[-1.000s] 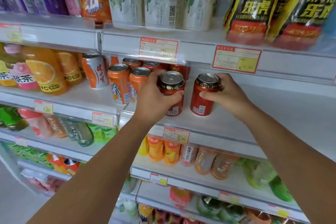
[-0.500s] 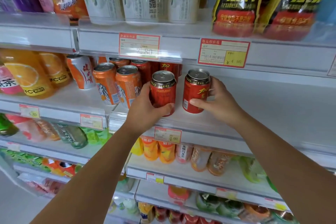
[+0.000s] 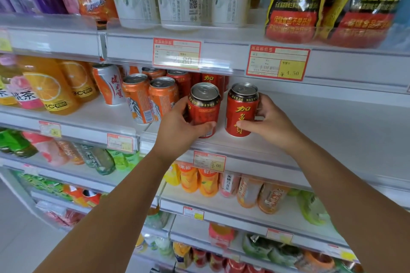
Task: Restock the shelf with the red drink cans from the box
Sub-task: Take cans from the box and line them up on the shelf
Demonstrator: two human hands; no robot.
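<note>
Two red drink cans stand upright side by side on the white shelf (image 3: 310, 131). My left hand (image 3: 177, 126) wraps the left red can (image 3: 205, 106) from its left side, thumb across its lower front. My right hand (image 3: 273, 124) grips the right red can (image 3: 240, 113) from its right, yellow characters facing me. Behind them more red cans (image 3: 213, 81) stand deeper on the same shelf. The box is out of view.
Orange cans (image 3: 153, 97) stand just left of my left hand, then an orange-and-white can (image 3: 109, 84) and orange juice bottles (image 3: 51, 88). The shelf right of the red cans is bare white. Price tags (image 3: 277, 63) hang from the shelf above; bottles fill the lower shelves.
The view has drifted up and right. Both hands have stayed on the cans, and the right can has turned so its yellow characters face me.
</note>
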